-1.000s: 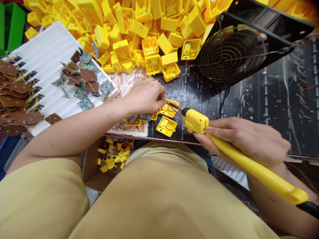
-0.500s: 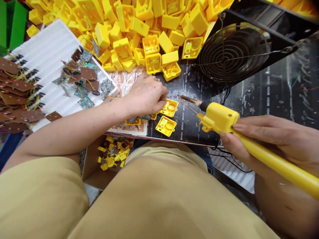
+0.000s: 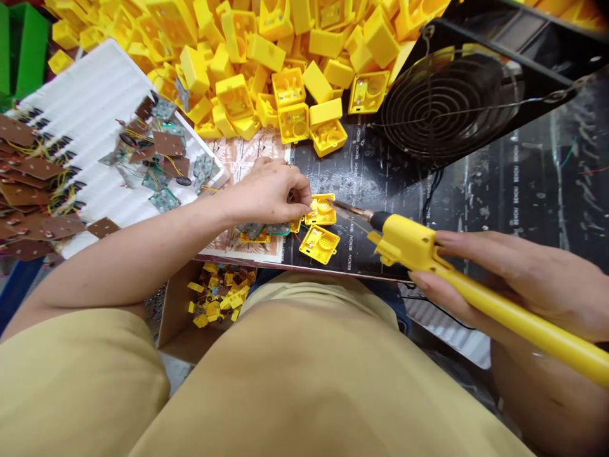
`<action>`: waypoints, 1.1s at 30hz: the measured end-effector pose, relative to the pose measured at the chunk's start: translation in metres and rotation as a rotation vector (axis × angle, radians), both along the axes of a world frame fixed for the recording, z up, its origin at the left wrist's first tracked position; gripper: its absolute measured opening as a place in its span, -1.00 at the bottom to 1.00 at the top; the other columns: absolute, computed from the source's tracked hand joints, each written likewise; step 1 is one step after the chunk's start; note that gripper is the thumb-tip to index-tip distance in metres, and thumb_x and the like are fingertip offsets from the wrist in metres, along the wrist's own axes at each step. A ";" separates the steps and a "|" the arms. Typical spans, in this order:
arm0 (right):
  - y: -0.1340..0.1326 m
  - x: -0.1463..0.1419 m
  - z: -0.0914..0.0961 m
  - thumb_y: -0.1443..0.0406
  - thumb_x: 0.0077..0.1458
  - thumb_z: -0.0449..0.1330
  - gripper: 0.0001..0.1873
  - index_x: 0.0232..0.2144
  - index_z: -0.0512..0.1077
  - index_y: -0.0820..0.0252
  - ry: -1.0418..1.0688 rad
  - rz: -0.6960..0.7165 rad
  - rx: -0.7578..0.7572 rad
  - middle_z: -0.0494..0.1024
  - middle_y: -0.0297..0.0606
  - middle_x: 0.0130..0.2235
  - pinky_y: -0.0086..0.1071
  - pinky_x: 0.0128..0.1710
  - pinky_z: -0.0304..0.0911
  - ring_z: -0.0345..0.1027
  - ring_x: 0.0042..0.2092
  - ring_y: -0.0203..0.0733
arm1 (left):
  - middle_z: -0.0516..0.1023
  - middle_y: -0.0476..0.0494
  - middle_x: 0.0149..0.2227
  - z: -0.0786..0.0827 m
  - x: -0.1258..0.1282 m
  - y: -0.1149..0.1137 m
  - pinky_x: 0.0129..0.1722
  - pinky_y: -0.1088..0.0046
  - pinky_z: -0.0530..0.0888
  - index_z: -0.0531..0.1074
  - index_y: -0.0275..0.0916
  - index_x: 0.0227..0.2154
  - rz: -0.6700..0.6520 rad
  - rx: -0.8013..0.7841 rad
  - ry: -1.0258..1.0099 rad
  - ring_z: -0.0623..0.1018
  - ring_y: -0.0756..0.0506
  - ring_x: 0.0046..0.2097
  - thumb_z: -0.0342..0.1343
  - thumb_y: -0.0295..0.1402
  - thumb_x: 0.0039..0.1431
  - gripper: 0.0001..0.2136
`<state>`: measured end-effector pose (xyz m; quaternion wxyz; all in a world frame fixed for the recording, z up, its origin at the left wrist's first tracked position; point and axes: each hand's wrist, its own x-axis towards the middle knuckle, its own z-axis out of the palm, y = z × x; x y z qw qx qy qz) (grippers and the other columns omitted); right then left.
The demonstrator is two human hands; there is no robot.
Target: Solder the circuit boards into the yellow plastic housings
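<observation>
Your right hand (image 3: pixel 516 263) grips that soldering iron (image 3: pixel 469 287), probably light, best by the handle (image 3: pixel 523 325); left hand (image 3: pixel 269 190), can't tell.

**Clearance around the fan**

Fan (image 3: pixel 447 117) on table (image 3: pixel 375 166): solid block. Just nearside of it: black cable (image 3: pixel 434 184), low. Left-nearside of it: bare patch, reachable from above, bounded farther left by left grip (image 3: pixel 307 204) and open cases (image 3: pixel 318 245). Nearside of fan: yellow iron (image 3: pixel 412 242) slants across. Left of fan: heaped cases (image 3: pixel 266 52), blocking.
</observation>
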<state>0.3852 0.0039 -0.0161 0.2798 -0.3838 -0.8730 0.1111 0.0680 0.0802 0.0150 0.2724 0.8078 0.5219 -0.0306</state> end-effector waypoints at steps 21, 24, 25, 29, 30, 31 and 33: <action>0.040 -0.027 0.033 0.27 0.29 0.33 -0.90 -0.22 0.47 0.08 0.143 0.425 0.139 0.62 -0.40 -0.37 -0.47 -0.25 0.60 0.58 -0.30 -0.35 | 0.70 -0.22 -0.16 0.016 0.021 -0.008 0.22 -0.07 0.33 0.64 -0.27 -0.34 -0.054 -0.017 0.213 0.58 -0.35 0.07 0.12 -0.43 0.15 -0.82; 0.042 -0.023 0.039 0.27 0.26 0.36 -0.86 -0.23 0.45 0.11 0.088 0.430 0.127 0.61 -0.37 -0.38 -0.50 -0.22 0.57 0.57 -0.31 -0.38 | 0.70 -0.22 -0.16 0.015 0.021 -0.008 0.22 -0.07 0.33 0.64 -0.26 -0.34 -0.054 -0.018 0.219 0.59 -0.35 0.06 0.11 -0.44 0.15 -0.83; 0.041 -0.022 0.041 0.26 0.25 0.37 -0.85 -0.24 0.45 0.12 0.074 0.402 0.113 0.61 -0.35 -0.38 -0.48 -0.19 0.57 0.56 -0.31 -0.38 | 0.69 -0.20 -0.16 0.014 0.021 -0.007 0.23 -0.06 0.32 0.64 -0.25 -0.34 -0.048 -0.025 0.224 0.59 -0.34 0.07 0.13 -0.44 0.15 -0.83; 0.039 -0.020 0.044 0.23 0.24 0.39 -0.82 -0.27 0.45 0.13 0.059 0.358 0.095 0.61 -0.32 -0.40 -0.45 -0.19 0.56 0.55 -0.33 -0.37 | 0.67 -0.12 -0.19 0.012 0.021 -0.005 0.27 0.01 0.29 0.63 -0.23 -0.36 -0.005 -0.050 0.229 0.58 -0.28 0.08 0.18 -0.42 0.13 -0.88; 0.038 -0.020 0.043 0.23 0.24 0.39 -0.82 -0.27 0.45 0.13 0.064 0.374 0.106 0.61 -0.32 -0.41 -0.46 -0.21 0.55 0.55 -0.34 -0.37 | 0.66 -0.10 -0.20 0.012 0.020 -0.005 0.27 0.02 0.28 0.63 -0.22 -0.37 -0.003 -0.049 0.222 0.58 -0.27 0.07 0.18 -0.42 0.12 -0.88; 0.038 -0.021 0.042 0.24 0.24 0.39 -0.83 -0.27 0.45 0.13 0.072 0.385 0.120 0.60 -0.33 -0.41 -0.47 -0.23 0.55 0.55 -0.35 -0.36 | 0.66 -0.08 -0.21 0.012 0.019 -0.004 0.28 0.04 0.29 0.62 -0.22 -0.37 -0.007 -0.045 0.213 0.58 -0.25 0.07 0.18 -0.42 0.11 -0.88; 0.039 -0.022 0.041 0.25 0.24 0.38 -0.84 -0.28 0.46 0.13 0.091 0.382 0.140 0.60 -0.33 -0.42 -0.48 -0.26 0.54 0.54 -0.37 -0.36 | 0.66 -0.05 -0.23 0.013 0.016 -0.003 0.27 0.09 0.31 0.62 -0.21 -0.37 -0.023 -0.039 0.188 0.58 -0.22 0.04 0.17 -0.39 0.10 -0.88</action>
